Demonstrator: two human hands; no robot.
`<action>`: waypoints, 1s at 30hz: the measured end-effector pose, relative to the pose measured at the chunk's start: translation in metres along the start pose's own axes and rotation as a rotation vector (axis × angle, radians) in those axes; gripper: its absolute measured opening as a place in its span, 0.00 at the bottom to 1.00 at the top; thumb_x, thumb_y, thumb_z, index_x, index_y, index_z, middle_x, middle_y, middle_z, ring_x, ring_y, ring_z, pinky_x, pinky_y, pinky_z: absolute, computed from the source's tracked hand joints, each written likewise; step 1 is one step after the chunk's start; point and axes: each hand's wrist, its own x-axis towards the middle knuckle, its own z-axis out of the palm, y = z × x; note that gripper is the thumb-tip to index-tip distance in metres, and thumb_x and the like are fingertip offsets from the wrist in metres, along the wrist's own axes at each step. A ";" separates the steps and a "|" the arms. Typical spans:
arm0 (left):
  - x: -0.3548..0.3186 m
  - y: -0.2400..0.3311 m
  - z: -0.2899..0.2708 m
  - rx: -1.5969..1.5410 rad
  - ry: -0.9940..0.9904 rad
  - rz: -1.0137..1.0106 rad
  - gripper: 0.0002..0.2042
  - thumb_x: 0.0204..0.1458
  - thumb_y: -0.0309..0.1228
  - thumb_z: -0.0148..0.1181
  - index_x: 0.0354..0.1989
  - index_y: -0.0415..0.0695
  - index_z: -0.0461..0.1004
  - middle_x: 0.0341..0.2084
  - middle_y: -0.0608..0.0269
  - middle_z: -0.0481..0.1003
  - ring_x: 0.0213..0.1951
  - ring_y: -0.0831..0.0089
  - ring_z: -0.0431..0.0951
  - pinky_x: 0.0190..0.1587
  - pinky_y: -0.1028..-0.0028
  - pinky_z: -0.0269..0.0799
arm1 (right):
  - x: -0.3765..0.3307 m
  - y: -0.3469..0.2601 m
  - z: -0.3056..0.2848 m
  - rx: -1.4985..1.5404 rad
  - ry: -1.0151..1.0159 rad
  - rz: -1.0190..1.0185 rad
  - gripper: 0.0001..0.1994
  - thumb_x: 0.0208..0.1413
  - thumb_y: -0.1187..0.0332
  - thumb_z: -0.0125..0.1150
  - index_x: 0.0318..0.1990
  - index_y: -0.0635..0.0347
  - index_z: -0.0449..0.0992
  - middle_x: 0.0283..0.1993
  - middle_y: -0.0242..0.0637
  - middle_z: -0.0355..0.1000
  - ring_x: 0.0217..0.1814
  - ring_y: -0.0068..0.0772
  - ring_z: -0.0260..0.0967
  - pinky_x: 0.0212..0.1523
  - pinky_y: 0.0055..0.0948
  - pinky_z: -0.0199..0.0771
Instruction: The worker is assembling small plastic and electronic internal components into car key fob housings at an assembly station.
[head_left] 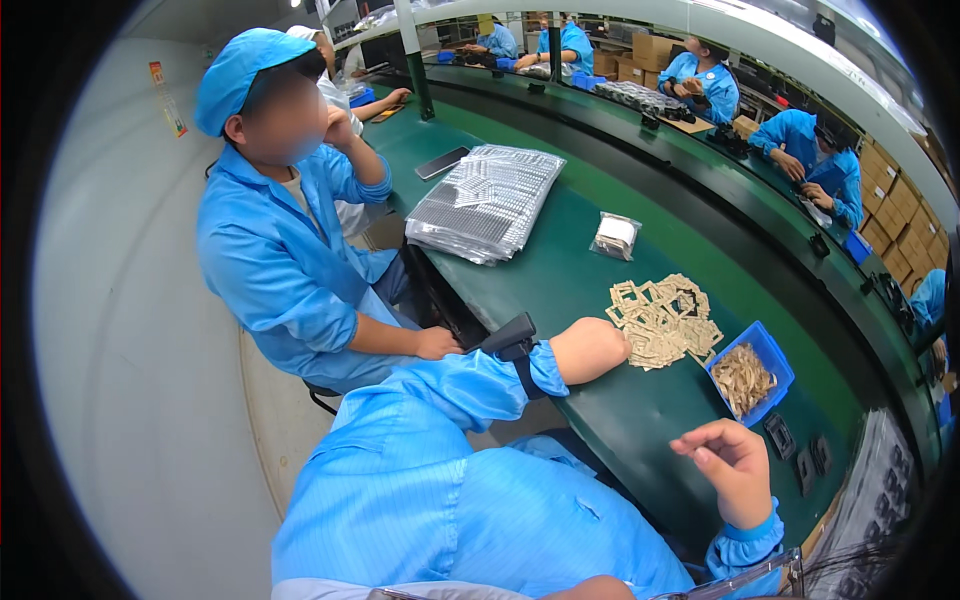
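My left hand (pixel 592 350) is closed at the near left edge of a loose pile of thin beige rectangular frames (pixel 652 325). Its fingers are curled under, so whatever they hold is hidden. A dark device is strapped on that wrist. My right hand (pixel 738 468) hovers over the table's near edge, fingers loosely bent, thumb apart from them, and nothing visible in it. Just beyond it stands a blue plastic bin (pixel 776 352) holding tan scrap strips (pixel 742 380). A few dark bits lie among the beige frames.
Black plastic parts (pixel 780 436) lie right of the bin. Farther left on the green table (pixel 520 300) are a small clear bag (pixel 615 236), stacked bagged trays (pixel 487 203) and a phone (pixel 442 163). A co-worker in blue (pixel 290 250) sits at my left; others work across the conveyor line.
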 end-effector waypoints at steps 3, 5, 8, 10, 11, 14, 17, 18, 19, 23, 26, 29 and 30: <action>0.002 0.002 -0.001 -0.001 0.047 -0.024 0.03 0.48 0.27 0.57 0.28 0.42 0.74 0.26 0.59 0.77 0.33 0.59 0.81 0.36 0.63 0.78 | 0.014 0.026 -0.013 -0.076 0.147 -0.038 0.06 0.60 0.77 0.64 0.44 0.69 0.78 0.41 0.39 0.79 0.47 0.30 0.79 0.52 0.28 0.76; 0.001 0.002 0.000 -0.005 0.134 -0.069 0.03 0.48 0.27 0.58 0.27 0.42 0.73 0.26 0.59 0.77 0.32 0.59 0.81 0.35 0.63 0.78 | 0.020 0.043 -0.018 -0.176 0.254 -0.112 0.04 0.61 0.76 0.64 0.41 0.68 0.78 0.39 0.38 0.79 0.44 0.28 0.79 0.49 0.26 0.77; 0.009 0.000 -0.010 -0.014 0.372 -0.125 0.02 0.47 0.26 0.60 0.28 0.43 0.74 0.24 0.59 0.76 0.30 0.59 0.80 0.34 0.63 0.77 | 0.027 0.072 -0.035 -0.305 0.356 -0.200 0.03 0.61 0.77 0.64 0.38 0.68 0.79 0.37 0.38 0.79 0.42 0.27 0.79 0.47 0.25 0.76; 0.018 0.002 -0.025 -0.128 0.520 -0.136 0.03 0.46 0.25 0.62 0.30 0.43 0.75 0.24 0.59 0.76 0.30 0.58 0.80 0.33 0.63 0.77 | 0.025 0.078 -0.038 -0.303 0.369 -0.205 0.03 0.60 0.77 0.64 0.38 0.68 0.79 0.37 0.38 0.80 0.42 0.27 0.79 0.46 0.25 0.76; 0.024 0.004 -0.033 -0.184 0.595 -0.141 0.05 0.45 0.25 0.63 0.31 0.43 0.76 0.24 0.59 0.76 0.29 0.58 0.80 0.33 0.63 0.77 | 0.026 0.081 -0.039 -0.301 0.373 -0.208 0.03 0.60 0.77 0.64 0.38 0.68 0.79 0.36 0.39 0.80 0.42 0.27 0.79 0.46 0.25 0.76; 0.052 0.027 -0.046 -0.406 0.678 -0.061 0.08 0.42 0.25 0.66 0.33 0.44 0.78 0.25 0.60 0.76 0.29 0.58 0.80 0.31 0.62 0.77 | 0.021 0.075 -0.044 0.003 0.364 -0.214 0.11 0.63 0.70 0.63 0.47 0.69 0.77 0.46 0.47 0.80 0.48 0.36 0.80 0.46 0.28 0.80; 0.085 0.060 -0.048 -0.505 0.697 0.213 0.08 0.44 0.26 0.65 0.33 0.42 0.76 0.27 0.57 0.75 0.30 0.55 0.79 0.31 0.61 0.76 | 0.017 0.078 -0.058 0.203 0.431 -0.240 0.20 0.67 0.64 0.60 0.58 0.71 0.71 0.57 0.53 0.75 0.56 0.43 0.78 0.48 0.28 0.82; 0.093 0.069 -0.048 -0.534 0.703 0.265 0.07 0.44 0.27 0.65 0.32 0.41 0.74 0.29 0.57 0.74 0.31 0.55 0.78 0.31 0.61 0.75 | 0.018 0.077 -0.061 0.209 0.462 -0.258 0.21 0.68 0.63 0.59 0.59 0.72 0.70 0.58 0.53 0.75 0.56 0.43 0.78 0.47 0.28 0.83; 0.108 0.075 -0.041 -0.567 0.686 0.356 0.08 0.45 0.29 0.64 0.30 0.41 0.73 0.29 0.58 0.74 0.30 0.56 0.77 0.30 0.62 0.75 | 0.018 0.077 -0.065 0.207 0.513 -0.276 0.21 0.68 0.63 0.58 0.59 0.73 0.69 0.58 0.53 0.75 0.57 0.43 0.78 0.47 0.28 0.83; 0.130 0.086 -0.027 -0.576 0.782 0.561 0.08 0.46 0.29 0.62 0.31 0.38 0.74 0.32 0.57 0.75 0.32 0.59 0.78 0.30 0.63 0.76 | 0.018 0.092 -0.090 0.204 0.480 -0.258 0.24 0.72 0.61 0.50 0.64 0.74 0.66 0.61 0.52 0.74 0.60 0.39 0.76 0.47 0.21 0.80; 0.134 0.089 -0.005 -0.651 0.785 0.662 0.08 0.48 0.27 0.62 0.36 0.37 0.76 0.33 0.56 0.76 0.34 0.57 0.78 0.30 0.64 0.76 | 0.017 0.096 -0.098 0.138 0.561 -0.234 0.22 0.69 0.65 0.56 0.63 0.73 0.69 0.60 0.55 0.73 0.60 0.42 0.75 0.50 0.27 0.78; 0.135 0.078 0.001 -0.734 0.730 0.688 0.08 0.51 0.26 0.63 0.38 0.38 0.77 0.34 0.56 0.76 0.35 0.57 0.79 0.32 0.64 0.77 | 0.013 0.084 -0.082 0.012 0.598 -0.206 0.21 0.65 0.65 0.62 0.60 0.71 0.73 0.61 0.58 0.73 0.61 0.48 0.74 0.55 0.36 0.77; 0.134 0.076 0.001 -0.766 0.713 0.693 0.07 0.51 0.25 0.63 0.39 0.38 0.78 0.34 0.56 0.76 0.35 0.57 0.79 0.32 0.64 0.77 | 0.009 0.079 -0.075 -0.042 0.615 -0.191 0.21 0.64 0.65 0.63 0.60 0.70 0.74 0.61 0.59 0.73 0.62 0.50 0.73 0.56 0.39 0.77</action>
